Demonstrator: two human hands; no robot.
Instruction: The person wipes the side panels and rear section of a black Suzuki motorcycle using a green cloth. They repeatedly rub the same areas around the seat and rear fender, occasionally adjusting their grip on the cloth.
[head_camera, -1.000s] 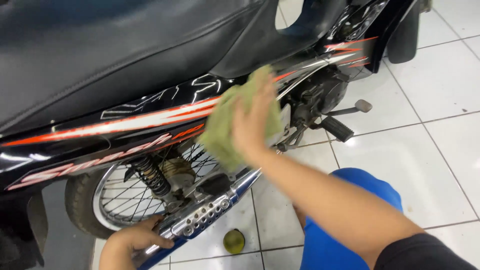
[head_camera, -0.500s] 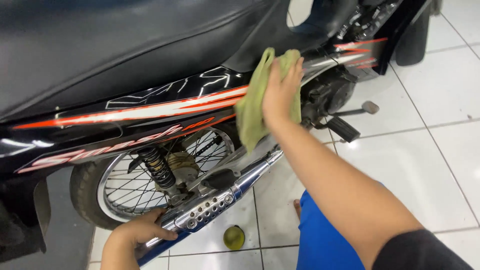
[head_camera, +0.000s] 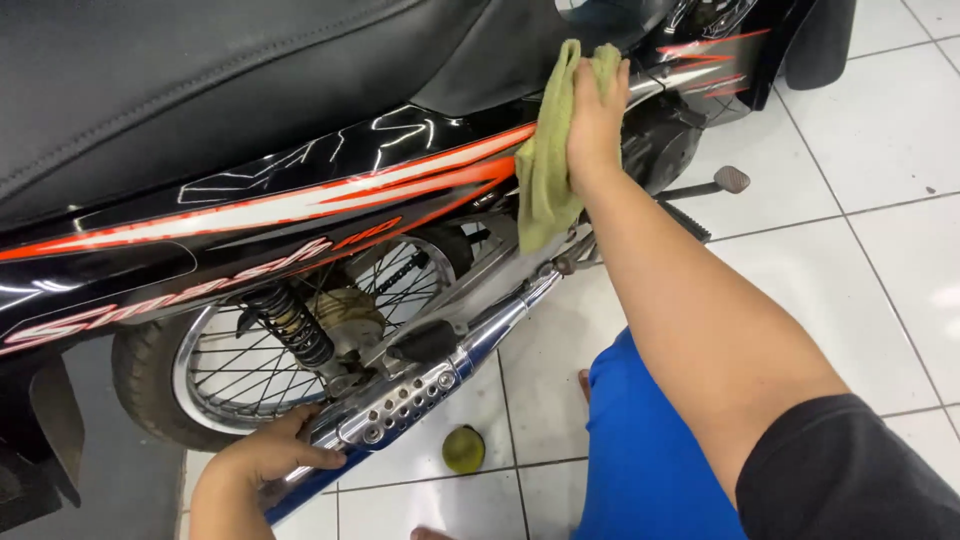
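The right hand (head_camera: 596, 120) presses a green cloth (head_camera: 548, 165) flat against the black side panel (head_camera: 300, 215) of a motorcycle, just under the front end of the black seat (head_camera: 200, 90). The palm lies on the cloth and the fingers are spread over its upper edge, so the hand is pressing more than gripping; the lower part of the cloth hangs free below the panel. The panel is glossy and carries red and white stripes. The left hand (head_camera: 265, 460) is low at the bottom of the view, with its fingers closed around the rear end of the chrome exhaust pipe (head_camera: 430, 385). Behind the pipe stand the spoked rear wheel (head_camera: 240, 375) and a coil shock absorber (head_camera: 285, 325). A small round yellow-green tin (head_camera: 463, 450) lies on the white tiled floor (head_camera: 880, 260), near the pipe and beside the person's blue-covered knee (head_camera: 650, 450).
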